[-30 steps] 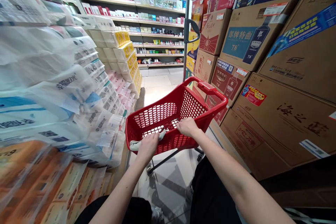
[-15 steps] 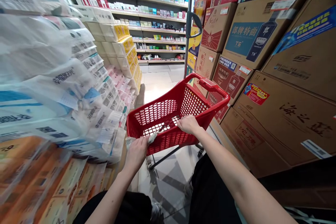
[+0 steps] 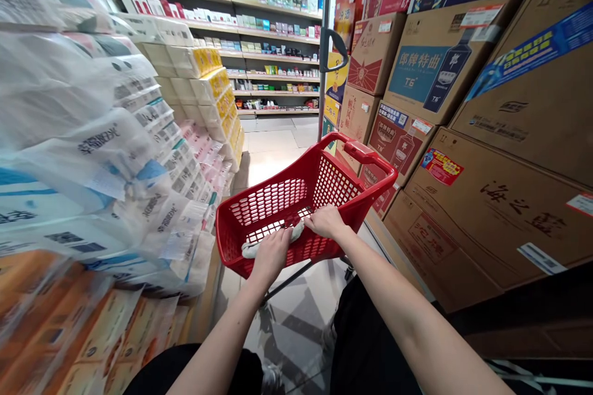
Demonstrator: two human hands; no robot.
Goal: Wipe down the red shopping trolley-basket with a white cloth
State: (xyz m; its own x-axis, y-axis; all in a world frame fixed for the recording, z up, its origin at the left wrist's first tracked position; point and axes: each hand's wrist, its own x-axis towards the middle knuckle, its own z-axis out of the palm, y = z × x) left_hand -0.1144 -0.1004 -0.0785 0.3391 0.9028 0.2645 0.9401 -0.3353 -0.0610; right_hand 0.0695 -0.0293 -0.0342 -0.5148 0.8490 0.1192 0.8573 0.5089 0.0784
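Observation:
A red plastic shopping cart (image 3: 264, 203) stands slantwise before me, its basket pierced with holes and its handle at the far right. My left hand (image 3: 274, 252) is closed on a pale cloth (image 3: 251, 250) and presses it on the basket's near rim. The cloth shows on both sides of the fingers. My right hand (image 3: 325, 221) is closed over the same rim, just right of the cloth; its fingertips are partly hidden inside the basket.
Wrapped tissue packs (image 3: 139, 179) are stacked along the left. Brown cartons (image 3: 504, 210) tower on the right. A grey post with a handle (image 3: 334, 49) rises behind the cart, and shelves of small goods (image 3: 278, 31) line the back. Tiled floor (image 3: 273, 142) lies between.
My left hand has slid the cloth rightward along the near rim, closer to my right hand. My right hand has kept its place on the cart. The whole view has shifted slightly.

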